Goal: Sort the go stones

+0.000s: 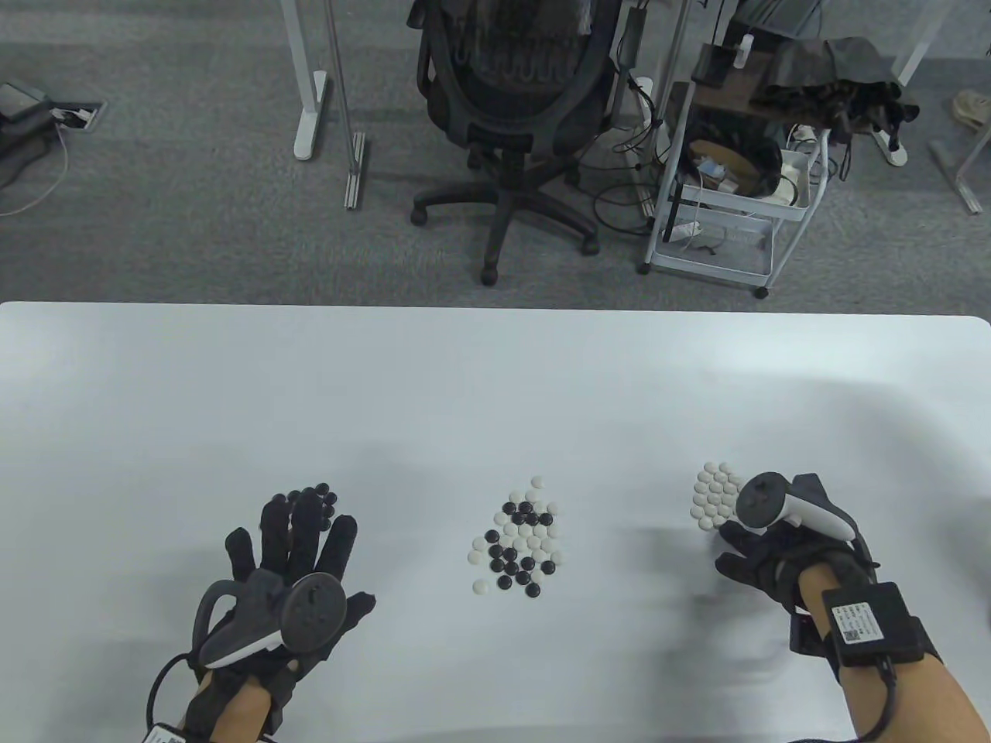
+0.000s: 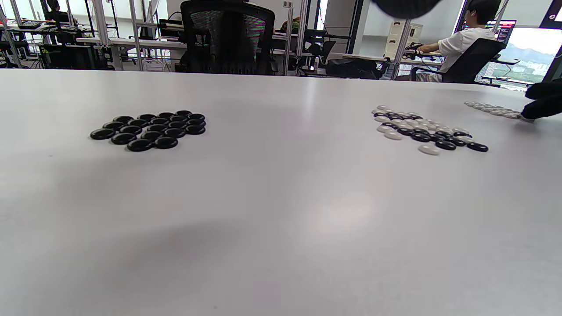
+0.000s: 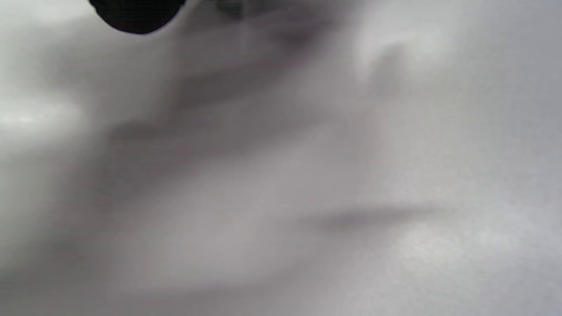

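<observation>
Gloved hands sit closest to the table view's bottom edge, one to each side of the mixed pile [image 1: 517,539], which serves as the landmark. Largest of all is the white table [image 1: 495,387], carrying everything. The left hand [image 1: 298,565] lies well to the left of the mixed pile, fingers straight and spread wide, holding nothing, its fingertips over the near edge of the black group [image 1: 313,495]. The right hand [image 1: 762,553] lies well to the right of the pile, at the near edge of the white group [image 1: 714,495]; its fingers are mostly hidden under the tracker, so I cannot tell whether they pinch a stone or are empty. The right wrist view is only blur and does not settle it.

By my judgement the sorting is about half done. The black group, seen clearly in the left wrist view [image 2: 149,129], holds only black stones packed close together, and the white group holds only white ones. The mixed pile between them has both colours, black and white touching throughout, with a few white stones loose at its near and far edges. All of those remain to be separated.
</observation>
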`<state>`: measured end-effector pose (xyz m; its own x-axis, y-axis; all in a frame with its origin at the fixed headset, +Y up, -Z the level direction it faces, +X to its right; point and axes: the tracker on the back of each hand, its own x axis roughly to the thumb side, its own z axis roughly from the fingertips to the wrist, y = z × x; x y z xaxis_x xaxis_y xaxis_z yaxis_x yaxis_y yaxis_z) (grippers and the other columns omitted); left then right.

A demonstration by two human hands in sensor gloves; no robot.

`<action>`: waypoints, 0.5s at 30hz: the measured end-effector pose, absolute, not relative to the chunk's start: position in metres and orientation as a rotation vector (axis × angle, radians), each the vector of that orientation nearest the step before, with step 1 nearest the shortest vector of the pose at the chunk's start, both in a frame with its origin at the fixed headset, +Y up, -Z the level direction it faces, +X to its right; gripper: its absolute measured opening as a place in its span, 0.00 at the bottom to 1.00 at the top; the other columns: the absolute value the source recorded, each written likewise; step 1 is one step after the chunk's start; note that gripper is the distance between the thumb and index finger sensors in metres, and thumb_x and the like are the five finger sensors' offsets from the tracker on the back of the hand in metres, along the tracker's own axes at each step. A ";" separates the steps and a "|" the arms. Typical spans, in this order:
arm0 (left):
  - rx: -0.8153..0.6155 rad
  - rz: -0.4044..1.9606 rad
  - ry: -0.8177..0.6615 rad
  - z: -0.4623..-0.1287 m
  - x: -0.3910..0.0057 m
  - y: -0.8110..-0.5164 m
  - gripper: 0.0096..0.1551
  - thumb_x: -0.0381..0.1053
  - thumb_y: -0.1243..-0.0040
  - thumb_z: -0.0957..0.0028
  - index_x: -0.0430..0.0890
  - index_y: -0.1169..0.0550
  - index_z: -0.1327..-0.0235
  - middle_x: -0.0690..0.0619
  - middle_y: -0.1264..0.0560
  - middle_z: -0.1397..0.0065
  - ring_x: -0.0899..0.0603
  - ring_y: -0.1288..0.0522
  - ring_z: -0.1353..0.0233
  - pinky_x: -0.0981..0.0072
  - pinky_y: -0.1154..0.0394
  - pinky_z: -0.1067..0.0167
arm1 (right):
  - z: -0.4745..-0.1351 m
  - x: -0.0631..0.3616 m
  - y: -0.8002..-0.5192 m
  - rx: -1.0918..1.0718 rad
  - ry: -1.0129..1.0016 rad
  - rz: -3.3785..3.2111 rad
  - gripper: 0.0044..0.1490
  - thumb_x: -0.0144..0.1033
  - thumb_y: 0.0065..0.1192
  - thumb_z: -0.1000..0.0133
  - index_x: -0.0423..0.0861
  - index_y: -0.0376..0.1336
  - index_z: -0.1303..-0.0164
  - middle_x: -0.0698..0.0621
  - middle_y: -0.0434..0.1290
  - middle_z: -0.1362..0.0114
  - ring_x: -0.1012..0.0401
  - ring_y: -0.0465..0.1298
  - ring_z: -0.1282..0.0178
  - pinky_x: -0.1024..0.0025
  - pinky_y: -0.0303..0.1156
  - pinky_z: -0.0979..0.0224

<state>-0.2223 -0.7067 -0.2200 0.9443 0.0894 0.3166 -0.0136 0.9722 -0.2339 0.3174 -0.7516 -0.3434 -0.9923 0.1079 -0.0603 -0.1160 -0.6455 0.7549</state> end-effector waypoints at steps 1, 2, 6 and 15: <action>-0.233 0.053 -0.332 -0.220 -0.222 -0.707 0.48 0.64 0.64 0.34 0.40 0.62 0.13 0.24 0.76 0.18 0.18 0.79 0.27 0.12 0.73 0.42 | -0.347 0.313 -0.740 0.007 1.201 2.721 0.43 0.55 0.43 0.39 0.52 0.42 0.16 0.33 0.16 0.24 0.32 0.16 0.31 0.21 0.20 0.40; -0.232 0.053 -0.333 -0.220 -0.222 -0.707 0.48 0.64 0.64 0.34 0.40 0.61 0.13 0.24 0.75 0.18 0.18 0.79 0.27 0.12 0.73 0.42 | -0.348 0.311 -0.736 0.015 1.186 2.709 0.43 0.55 0.43 0.39 0.51 0.45 0.15 0.33 0.18 0.23 0.32 0.16 0.31 0.21 0.20 0.39; -0.234 0.053 -0.333 -0.220 -0.222 -0.707 0.48 0.64 0.64 0.34 0.40 0.62 0.13 0.24 0.75 0.18 0.18 0.79 0.27 0.12 0.73 0.42 | -0.368 0.277 -0.702 0.111 1.124 2.590 0.42 0.55 0.43 0.39 0.48 0.55 0.16 0.32 0.21 0.20 0.32 0.18 0.30 0.20 0.21 0.39; -0.223 0.063 -0.329 -0.220 -0.224 -0.705 0.48 0.64 0.64 0.34 0.41 0.61 0.13 0.24 0.75 0.17 0.18 0.79 0.27 0.12 0.73 0.42 | -0.407 0.153 -0.698 0.394 1.224 2.570 0.39 0.55 0.42 0.39 0.49 0.59 0.19 0.34 0.23 0.19 0.32 0.18 0.29 0.20 0.22 0.38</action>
<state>-0.2245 -0.7050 -0.2197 0.9446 0.0971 0.3136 -0.0246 0.9735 -0.2273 0.1526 -0.6982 -0.4071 -0.9275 0.3511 0.1284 -0.1217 -0.6082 0.7844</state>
